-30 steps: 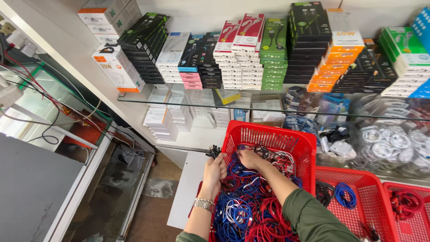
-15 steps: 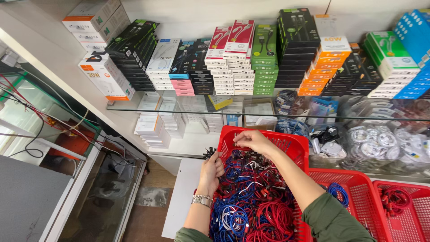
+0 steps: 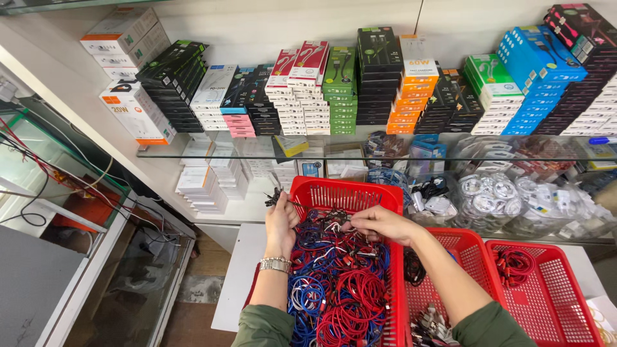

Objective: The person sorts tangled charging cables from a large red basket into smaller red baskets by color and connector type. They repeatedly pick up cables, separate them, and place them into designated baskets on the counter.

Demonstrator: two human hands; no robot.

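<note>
The left hand (image 3: 281, 222) is gripping a bunch of cable ends while the right hand's (image 3: 379, 223) fingers are pinching one light, limp, tangle-prone cable (image 3: 334, 226) by its plug in the red basket (image 3: 347, 193).

Single head-worn view, looking steeply down from close above a red basket (image 3: 347, 193), facing stocked shelves (image 3: 360, 138)

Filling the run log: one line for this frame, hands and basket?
left hand shut on black cable ends | right hand pinching a cable over the pile | red basket full of red and blue cables
</note>
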